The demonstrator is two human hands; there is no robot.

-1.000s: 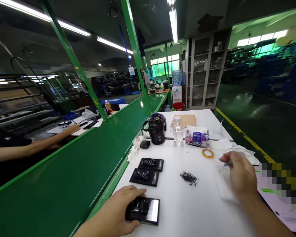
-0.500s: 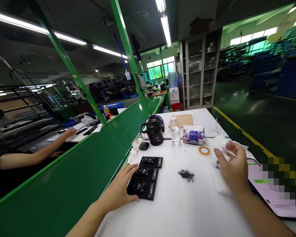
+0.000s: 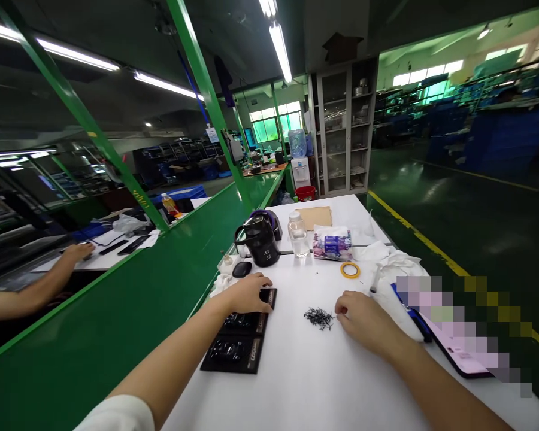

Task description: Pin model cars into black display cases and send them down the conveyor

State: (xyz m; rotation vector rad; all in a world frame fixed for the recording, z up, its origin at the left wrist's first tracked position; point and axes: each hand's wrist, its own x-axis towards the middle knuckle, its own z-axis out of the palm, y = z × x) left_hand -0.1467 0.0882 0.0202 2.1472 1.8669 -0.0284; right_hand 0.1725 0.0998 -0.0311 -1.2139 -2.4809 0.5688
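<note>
Three black display bases, each with pale lettering on its right end, lie in a row on the white table. A glossy dark model car (image 3: 227, 349) sits on the nearest base (image 3: 254, 353). My left hand (image 3: 247, 293) covers much of the farthest base (image 3: 272, 296), its thumb and fingers around the two long sides. To the right is a loose pile of small black pieces (image 3: 318, 318). My right hand (image 3: 363, 314) is beside the pile with curled fingers, the fingertips drawn together; whatever they hold is too small to make out.
Behind the bases stand a black mouse (image 3: 242, 269), a black jug (image 3: 260, 242) and a clear bottle (image 3: 299, 236). An orange tape roll (image 3: 350, 270), a tissue pack (image 3: 332, 243) and a clipboard (image 3: 465, 359) are farther right. A green partition (image 3: 117, 317) borders the left; a co-worker's arm (image 3: 49, 275) shows beyond.
My left hand has moved from the nearer bases to the farthest one. My right hand has come down from above the table's right side to the black pile, its fingers closing. The view has turned right.
</note>
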